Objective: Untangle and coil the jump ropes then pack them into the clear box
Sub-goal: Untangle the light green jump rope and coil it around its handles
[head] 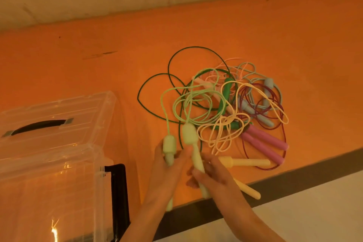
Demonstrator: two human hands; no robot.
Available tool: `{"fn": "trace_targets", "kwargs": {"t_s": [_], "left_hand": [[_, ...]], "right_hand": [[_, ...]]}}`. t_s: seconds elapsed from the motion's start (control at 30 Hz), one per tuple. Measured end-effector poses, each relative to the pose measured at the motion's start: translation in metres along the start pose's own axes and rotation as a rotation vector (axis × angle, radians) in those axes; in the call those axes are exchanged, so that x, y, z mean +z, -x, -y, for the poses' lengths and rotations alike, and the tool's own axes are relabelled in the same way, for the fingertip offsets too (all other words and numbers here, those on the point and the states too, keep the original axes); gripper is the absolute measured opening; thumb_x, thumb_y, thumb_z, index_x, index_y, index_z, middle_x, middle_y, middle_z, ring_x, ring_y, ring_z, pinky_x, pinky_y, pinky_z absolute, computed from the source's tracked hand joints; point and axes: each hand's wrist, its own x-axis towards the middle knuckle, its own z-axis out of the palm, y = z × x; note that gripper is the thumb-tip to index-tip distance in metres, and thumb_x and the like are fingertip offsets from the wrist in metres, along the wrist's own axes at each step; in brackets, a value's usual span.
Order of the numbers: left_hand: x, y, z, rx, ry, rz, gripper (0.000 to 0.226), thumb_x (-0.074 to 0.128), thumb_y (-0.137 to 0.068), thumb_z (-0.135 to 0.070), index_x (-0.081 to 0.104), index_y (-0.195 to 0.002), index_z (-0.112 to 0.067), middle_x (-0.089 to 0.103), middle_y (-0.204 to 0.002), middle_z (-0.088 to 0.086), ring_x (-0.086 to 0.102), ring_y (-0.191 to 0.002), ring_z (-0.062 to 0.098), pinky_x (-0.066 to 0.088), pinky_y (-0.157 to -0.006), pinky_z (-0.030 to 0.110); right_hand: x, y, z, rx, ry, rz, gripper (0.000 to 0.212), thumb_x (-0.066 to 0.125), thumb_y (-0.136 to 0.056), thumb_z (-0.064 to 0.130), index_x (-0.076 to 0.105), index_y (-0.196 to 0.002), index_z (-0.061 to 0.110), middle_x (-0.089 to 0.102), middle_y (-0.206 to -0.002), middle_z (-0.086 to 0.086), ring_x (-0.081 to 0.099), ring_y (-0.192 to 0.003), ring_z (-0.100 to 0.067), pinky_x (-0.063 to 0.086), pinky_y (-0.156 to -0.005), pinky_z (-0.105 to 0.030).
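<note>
Early stage — we've got one rope's handles in hand, nothing coiled or packed yet.

Left to right: clear box [53,155] sits with its lid on, no ropes inside as far as we can tell. Our left hand [167,171] is wrapped around one pale green handle [169,150], our right hand [214,178] around the other pale green handle [193,149] — cord still runs into the tangled pile [231,104] just beyond. Yellow, pink, dark green, grey ropes all still knotted together. Surface is an orange tabletop [78,65], beige wall behind, dim warm lighting.
</note>
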Motion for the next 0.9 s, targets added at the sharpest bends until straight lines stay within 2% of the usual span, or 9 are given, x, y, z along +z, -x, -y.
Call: {"fn": "trace_targets", "kwargs": {"t_s": [0.17, 0.23, 0.3, 0.4, 0.5, 0.67, 0.73, 0.8, 0.9], "left_hand": [[0.014, 0.022, 0.013, -0.016, 0.026, 0.088, 0.034, 0.083, -0.070, -0.016, 0.064, -0.096, -0.003, 0.071, -0.073, 0.002, 0.067, -0.064, 0.005, 0.047, -0.053, 0.014], [0.015, 0.026, 0.016, 0.033, -0.015, 0.020, 0.039, 0.086, -0.066, -0.022, 0.060, -0.093, -0.011, 0.066, -0.070, 0.000, 0.061, -0.060, 0.001, 0.044, -0.052, 0.012], [0.012, 0.026, 0.015, 0.103, -0.049, -0.037, 0.048, 0.089, -0.062, -0.025, 0.054, -0.095, -0.021, 0.063, -0.075, 0.001, 0.058, -0.063, 0.002, 0.045, -0.055, 0.014], [0.004, 0.029, 0.007, 0.188, -0.107, -0.080, 0.067, 0.089, -0.055, -0.043, 0.046, -0.106, -0.034, 0.059, -0.082, -0.010, 0.057, -0.069, 0.003, 0.049, -0.060, 0.021], [-0.003, 0.033, -0.001, 0.241, -0.231, -0.090, 0.077, 0.076, -0.046, -0.069, 0.038, -0.109, -0.044, 0.055, -0.084, -0.020, 0.054, -0.073, 0.000, 0.045, -0.058, 0.026], [-0.007, 0.039, -0.009, 0.297, -0.321, 0.008, 0.066, 0.073, -0.054, -0.070, 0.040, -0.103, -0.043, 0.059, -0.081, -0.019, 0.058, -0.067, 0.007, 0.050, -0.057, 0.029], [-0.007, 0.045, -0.012, 0.324, -0.326, 0.030, 0.061, 0.077, -0.052, -0.068, 0.044, -0.095, -0.040, 0.058, -0.077, -0.022, 0.055, -0.063, 0.006, 0.045, -0.053, 0.022], [-0.009, 0.050, -0.014, 0.328, -0.235, -0.031, 0.062, 0.079, -0.045, -0.070, 0.049, -0.094, -0.046, 0.060, -0.071, -0.020, 0.056, -0.058, 0.005, 0.050, -0.054, 0.026], [-0.018, 0.053, -0.026, 0.294, -0.139, -0.125, 0.060, 0.078, -0.045, -0.074, 0.055, -0.092, -0.045, 0.062, -0.066, -0.008, 0.060, -0.053, 0.009, 0.051, -0.050, 0.026]], "right_hand": [[-0.013, 0.028, -0.020, 0.078, 0.286, 0.163, 0.054, 0.068, -0.074, 0.019, 0.055, -0.123, 0.042, 0.071, -0.096, -0.007, 0.068, -0.094, -0.018, 0.052, -0.091, -0.034], [-0.015, 0.025, -0.020, 0.115, 0.283, 0.200, 0.050, 0.065, -0.076, 0.021, 0.059, -0.121, 0.042, 0.072, -0.103, 0.003, 0.065, -0.104, -0.010, 0.048, -0.095, -0.028], [-0.020, 0.020, -0.015, 0.078, 0.415, 0.203, 0.033, 0.056, -0.075, 0.022, 0.069, -0.098, 0.042, 0.072, -0.098, 0.014, 0.063, -0.098, 0.000, 0.046, -0.092, -0.022], [-0.027, 0.010, -0.005, -0.052, 0.618, 0.027, 0.029, 0.053, -0.080, 0.019, 0.069, -0.084, 0.044, 0.068, -0.092, 0.018, 0.059, -0.090, 0.005, 0.043, -0.079, -0.012], [-0.030, -0.005, 0.008, -0.243, 0.642, -0.198, 0.040, 0.061, -0.089, 0.010, 0.055, -0.115, 0.040, 0.056, -0.116, 0.013, 0.056, -0.094, 0.006, 0.045, -0.075, -0.009], [-0.024, -0.052, 0.037, -0.697, 1.053, -0.226, 0.089, 0.075, -0.078, 0.017, 0.024, -0.150, 0.032, 0.013, -0.158, 0.007, 0.027, -0.140, -0.012, 0.031, -0.107, -0.020], [-0.021, -0.076, 0.047, -0.779, 1.207, -0.121, 0.078, 0.076, -0.076, 0.022, 0.040, -0.144, 0.029, 0.022, -0.157, 0.000, 0.041, -0.128, -0.025, 0.037, -0.100, -0.035], [-0.021, -0.100, 0.054, -0.784, 1.204, -0.045, 0.039, 0.075, -0.077, 0.023, 0.068, -0.116, 0.021, 0.047, -0.141, -0.004, 0.056, -0.105, -0.027, 0.048, -0.086, -0.039], [-0.026, -0.126, 0.064, -0.624, 1.088, -0.157, 0.025, 0.075, -0.078, 0.024, 0.066, -0.099, 0.014, 0.054, -0.118, -0.002, 0.060, -0.090, -0.026, 0.050, -0.074, -0.040]]}}
